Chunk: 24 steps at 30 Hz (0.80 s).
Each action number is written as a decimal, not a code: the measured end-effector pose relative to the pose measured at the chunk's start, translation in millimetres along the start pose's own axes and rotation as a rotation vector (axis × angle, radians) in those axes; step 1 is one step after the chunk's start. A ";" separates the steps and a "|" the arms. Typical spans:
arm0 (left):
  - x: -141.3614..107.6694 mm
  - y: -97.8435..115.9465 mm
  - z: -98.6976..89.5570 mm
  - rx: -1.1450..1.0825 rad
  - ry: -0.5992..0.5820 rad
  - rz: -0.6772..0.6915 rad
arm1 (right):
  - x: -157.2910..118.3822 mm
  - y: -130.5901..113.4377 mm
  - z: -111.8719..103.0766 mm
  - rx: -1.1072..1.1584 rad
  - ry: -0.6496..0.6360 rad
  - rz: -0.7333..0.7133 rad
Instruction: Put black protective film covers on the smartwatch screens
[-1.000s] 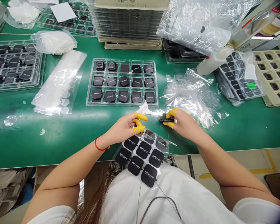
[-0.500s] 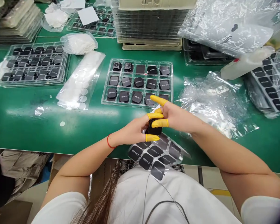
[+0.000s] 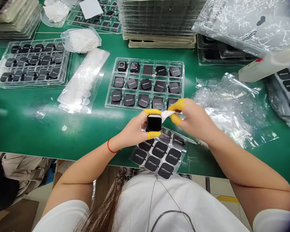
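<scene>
Left hand pinches, right hand pinches just beside it

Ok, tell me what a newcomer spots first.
Yellow finger cots stand out at centre, where the left hand grips a black square watch body and the right hand holds a white wipe at its edge. Beyond sits a clear tray of black squares on the green bench.

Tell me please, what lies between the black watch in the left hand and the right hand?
In the head view, a white cloth lies there, pinched by the right hand, its end next to the black watch in the left hand.
</scene>
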State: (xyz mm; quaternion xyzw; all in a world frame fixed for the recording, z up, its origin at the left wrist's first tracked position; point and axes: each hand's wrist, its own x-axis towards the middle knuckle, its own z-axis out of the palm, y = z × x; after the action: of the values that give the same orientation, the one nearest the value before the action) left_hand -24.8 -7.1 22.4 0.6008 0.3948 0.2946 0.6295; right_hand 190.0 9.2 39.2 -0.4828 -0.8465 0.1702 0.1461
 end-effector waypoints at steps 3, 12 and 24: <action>-0.9 -5.3 1.8 0.117 -0.007 0.025 | -6.5 -18.1 -2.3 0.060 0.178 -0.227; -1.9 -6.0 3.7 0.238 0.040 0.125 | -6.5 -25.2 26.9 0.026 0.421 -0.353; 0.2 -5.1 12.6 0.017 0.090 -0.062 | 6.3 -5.1 25.5 0.012 0.368 0.052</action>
State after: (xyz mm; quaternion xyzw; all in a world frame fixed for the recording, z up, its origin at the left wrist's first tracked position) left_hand -14.5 -14.0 16.8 0.5796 0.4437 0.2984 0.6150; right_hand 172.5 8.5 18.9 -0.5266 -0.7917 0.0880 0.2970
